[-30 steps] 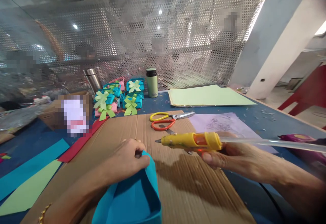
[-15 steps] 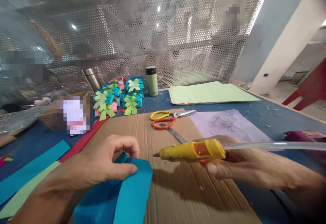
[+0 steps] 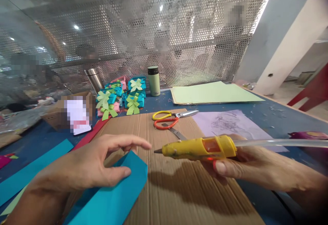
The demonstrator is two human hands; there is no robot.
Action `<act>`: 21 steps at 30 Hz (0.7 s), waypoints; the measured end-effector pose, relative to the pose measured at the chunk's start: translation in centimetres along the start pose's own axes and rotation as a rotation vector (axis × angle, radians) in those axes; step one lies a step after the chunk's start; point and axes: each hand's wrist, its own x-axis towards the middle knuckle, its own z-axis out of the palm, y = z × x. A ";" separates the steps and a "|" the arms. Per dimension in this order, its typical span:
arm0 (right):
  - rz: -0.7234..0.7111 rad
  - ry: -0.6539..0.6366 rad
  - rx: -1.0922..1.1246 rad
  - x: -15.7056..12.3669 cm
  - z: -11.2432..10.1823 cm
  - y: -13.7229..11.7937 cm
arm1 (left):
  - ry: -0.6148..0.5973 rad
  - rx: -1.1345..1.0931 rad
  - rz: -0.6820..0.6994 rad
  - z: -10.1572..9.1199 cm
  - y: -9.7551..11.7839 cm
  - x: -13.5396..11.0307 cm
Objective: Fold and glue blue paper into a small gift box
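Blue piece: there it was, low and left of centre over the cardboard (image 3: 189, 197), the folded blue piece (image 3: 120, 192) with its pointed corner up, facing the nozzle (image 3: 158, 151).
Left hand: the left hand (image 3: 93, 160) had its thumb against the near face, forefinger stretched past the corner, those two well apart; whether the curled fingers pinched from behind, you couldn't tell!
Right hand: firmly wrapped, the right hand (image 3: 252, 170) clamped on the yellow glue gun (image 3: 189, 148), a clear rod (image 3: 271, 143) running from its back.
Gap: nozzle tip just beside the forefinger, not touching the blue piece.
Step in hand: by the look of it, lining up a folded edge for glue.
Next move's demand: a steady fold, fingertips out of the nozzle's path, and a light, exact touch.
Beyond: scissors (image 3: 177, 118) lay on the cardboard; bow-trimmed pieces (image 3: 140, 99) were stacked behind.
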 end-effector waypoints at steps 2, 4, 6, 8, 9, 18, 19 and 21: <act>0.031 -0.072 0.070 0.1 0.1 -0.1 | 0.014 0.016 0.020 -0.2 -0.2 0.0; 0.048 -0.120 0.141 0.1 0.2 0.1 | 0.055 0.004 0.047 -0.4 -0.6 0.1; 0.067 -0.140 0.198 0.1 0.3 0.6 | 0.091 -0.028 0.076 -0.5 -0.8 0.1; 0.106 -0.146 0.224 -0.1 0.3 1.1 | 0.106 -0.049 0.101 -0.6 -0.8 0.1; 0.120 -0.147 0.227 -0.1 0.3 1.4 | 0.106 -0.049 0.125 -0.6 -0.7 0.1; 0.108 -0.141 0.245 0.0 0.1 1.7 | -0.026 0.015 0.162 -0.7 0.0 -0.2; 0.112 -0.137 0.237 0.1 0.1 1.7 | -0.041 0.023 0.156 -0.7 0.0 -0.2; 0.125 -0.131 0.209 0.1 0.0 1.7 | -0.049 0.058 0.139 -0.6 0.0 -0.2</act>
